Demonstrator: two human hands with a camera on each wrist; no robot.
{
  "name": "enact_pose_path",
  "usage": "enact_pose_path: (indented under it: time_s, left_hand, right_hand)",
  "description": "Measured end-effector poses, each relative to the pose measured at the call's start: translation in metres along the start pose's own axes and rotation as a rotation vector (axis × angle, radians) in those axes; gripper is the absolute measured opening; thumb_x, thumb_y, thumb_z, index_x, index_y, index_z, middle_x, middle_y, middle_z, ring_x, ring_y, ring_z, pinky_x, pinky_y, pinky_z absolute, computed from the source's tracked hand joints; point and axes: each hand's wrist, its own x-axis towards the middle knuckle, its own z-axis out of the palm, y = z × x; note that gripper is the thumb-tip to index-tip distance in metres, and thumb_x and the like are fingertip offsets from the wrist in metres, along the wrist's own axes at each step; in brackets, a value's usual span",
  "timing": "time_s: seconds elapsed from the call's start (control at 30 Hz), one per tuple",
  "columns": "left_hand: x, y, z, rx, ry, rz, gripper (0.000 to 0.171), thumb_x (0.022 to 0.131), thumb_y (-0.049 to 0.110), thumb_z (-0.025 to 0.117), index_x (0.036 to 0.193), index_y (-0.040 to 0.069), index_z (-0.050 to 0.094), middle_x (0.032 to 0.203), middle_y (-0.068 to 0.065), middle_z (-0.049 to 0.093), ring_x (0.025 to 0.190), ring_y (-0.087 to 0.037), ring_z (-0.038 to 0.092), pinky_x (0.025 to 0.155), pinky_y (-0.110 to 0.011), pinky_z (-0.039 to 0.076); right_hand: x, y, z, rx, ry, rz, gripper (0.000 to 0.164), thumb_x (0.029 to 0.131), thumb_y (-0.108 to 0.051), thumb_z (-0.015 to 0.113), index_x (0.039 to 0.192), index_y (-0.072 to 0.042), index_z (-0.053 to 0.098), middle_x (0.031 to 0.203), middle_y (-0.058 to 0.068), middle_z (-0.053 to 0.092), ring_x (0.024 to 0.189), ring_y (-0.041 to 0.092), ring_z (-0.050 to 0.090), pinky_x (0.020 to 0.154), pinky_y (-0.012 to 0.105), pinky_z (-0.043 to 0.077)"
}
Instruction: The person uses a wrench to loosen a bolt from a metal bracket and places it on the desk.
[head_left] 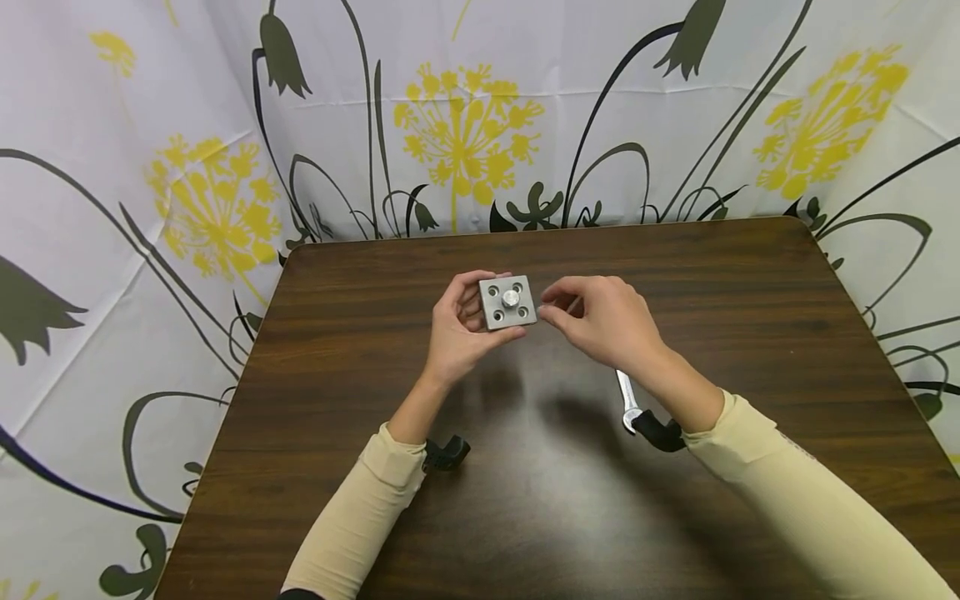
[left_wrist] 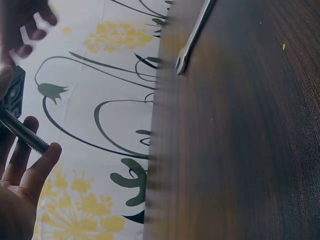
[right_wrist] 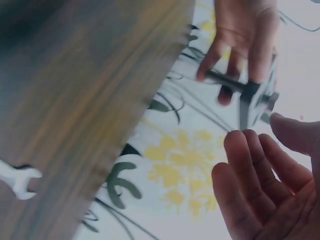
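My left hand [head_left: 455,340] holds a square grey metal plate [head_left: 511,319] by its edges, thumb below and fingers above. The plate has a hole near each corner. A round bolt head [head_left: 511,298] sits at its centre, facing up. Out of the plate's other side runs a long threaded shank [left_wrist: 31,136], beside the left fingers in the left wrist view. Just right of the plate is my right hand [head_left: 611,318], its fingers loosely bent with nothing between them. In the right wrist view its fingertips [right_wrist: 235,142] are right at the plate's edge.
An open-end wrench [head_left: 627,398] lies on the brown wooden table [head_left: 337,358], partly hidden under my right forearm. Behind the table hangs a white curtain [head_left: 337,125] with yellow and grey flowers. A black wrist mount [head_left: 447,454] shows by my left sleeve.
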Motion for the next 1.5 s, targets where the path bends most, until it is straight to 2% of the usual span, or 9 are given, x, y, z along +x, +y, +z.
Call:
enact_pose_path:
  time_s: [0.2, 0.5, 0.77, 1.0, 1.13, 1.2, 1.33, 1.4, 1.5]
  left_hand:
    - [-0.001, 0.0, 0.0, 0.003, -0.01, -0.004, 0.076, 0.062, -0.025, 0.079, 0.128, -0.007, 0.047, 0.128, -0.021, 0.061, 0.111, -0.03, 0.064, 0.084, -0.038, 0.056]
    - [-0.003, 0.0, -0.001, 0.036, -0.025, -0.01, 0.073, 0.065, -0.019, 0.081, 0.128, -0.003, 0.05, 0.126, -0.018, 0.063, 0.109, -0.03, 0.064, 0.087, -0.041, 0.055]
    - [-0.002, 0.0, 0.0, 0.031, -0.02, -0.013, 0.073, 0.064, -0.02, 0.082, 0.127, -0.002, 0.05, 0.124, -0.018, 0.063, 0.109, -0.029, 0.065, 0.087, -0.04, 0.055]
    - [-0.002, -0.001, -0.001, 0.017, -0.024, -0.011, 0.074, 0.063, -0.02, 0.082, 0.127, -0.001, 0.051, 0.125, -0.016, 0.063, 0.109, -0.03, 0.064, 0.087, -0.043, 0.054]
    - [-0.002, -0.002, -0.001, 0.02, -0.025, -0.008, 0.074, 0.063, -0.019, 0.083, 0.127, -0.001, 0.051, 0.126, -0.016, 0.063, 0.109, -0.03, 0.064, 0.087, -0.046, 0.054]
    - [-0.001, -0.002, -0.001, 0.024, -0.023, -0.008, 0.074, 0.063, -0.019, 0.083, 0.127, -0.001, 0.051, 0.124, -0.016, 0.064, 0.108, -0.03, 0.065, 0.087, -0.046, 0.054]
    - [-0.002, -0.002, -0.002, 0.042, -0.019, -0.012, 0.072, 0.064, -0.018, 0.083, 0.127, 0.0, 0.051, 0.121, -0.017, 0.065, 0.107, -0.029, 0.065, 0.087, -0.041, 0.055]
    - [-0.002, -0.003, -0.002, 0.043, -0.02, -0.013, 0.072, 0.064, -0.018, 0.083, 0.127, -0.001, 0.051, 0.122, -0.016, 0.064, 0.108, -0.029, 0.065, 0.087, -0.041, 0.055]
    - [-0.002, -0.003, -0.001, 0.04, -0.024, -0.008, 0.073, 0.064, -0.019, 0.082, 0.127, -0.001, 0.051, 0.123, -0.017, 0.064, 0.108, -0.029, 0.065, 0.088, -0.041, 0.055]
  right_hand:
    - [0.015, -0.018, 0.005, 0.013, 0.028, -0.07, 0.022, 0.09, -0.037, 0.072, 0.103, -0.02, 0.074, 0.078, -0.011, 0.067, 0.064, 0.005, 0.061, 0.055, 0.034, 0.045]
    - [0.028, -0.024, 0.015, -0.107, 0.054, -0.152, 0.023, 0.088, -0.044, 0.071, 0.096, -0.023, 0.077, 0.071, -0.014, 0.065, 0.058, 0.006, 0.054, 0.05, 0.032, 0.043]
    - [0.031, -0.028, 0.014, -0.197, 0.034, -0.192, 0.021, 0.088, -0.041, 0.073, 0.09, -0.021, 0.076, 0.07, -0.011, 0.063, 0.061, 0.008, 0.054, 0.05, 0.033, 0.044]
    - [0.027, -0.028, 0.013, -0.266, 0.009, -0.279, 0.016, 0.086, -0.03, 0.076, 0.101, -0.022, 0.078, 0.086, -0.006, 0.066, 0.067, 0.012, 0.059, 0.053, 0.034, 0.047]
    - [0.024, -0.027, 0.012, -0.271, 0.009, -0.337, 0.02, 0.084, -0.021, 0.079, 0.104, -0.022, 0.077, 0.097, -0.005, 0.067, 0.073, 0.013, 0.061, 0.056, 0.035, 0.049]
    - [0.024, -0.027, 0.011, -0.27, 0.028, -0.334, 0.022, 0.085, -0.024, 0.078, 0.106, -0.021, 0.077, 0.097, -0.006, 0.067, 0.072, 0.012, 0.06, 0.055, 0.034, 0.049]
    - [0.026, -0.028, 0.013, -0.273, 0.07, -0.27, 0.025, 0.087, -0.037, 0.075, 0.106, -0.02, 0.077, 0.083, -0.008, 0.066, 0.063, 0.01, 0.056, 0.049, 0.033, 0.044]
    - [0.027, -0.028, 0.014, -0.27, 0.065, -0.252, 0.023, 0.088, -0.038, 0.073, 0.102, -0.02, 0.078, 0.077, -0.009, 0.065, 0.06, 0.01, 0.055, 0.047, 0.032, 0.043]
    - [0.027, -0.028, 0.013, -0.272, 0.032, -0.27, 0.017, 0.088, -0.033, 0.074, 0.099, -0.021, 0.078, 0.079, -0.008, 0.065, 0.062, 0.011, 0.056, 0.049, 0.033, 0.044]
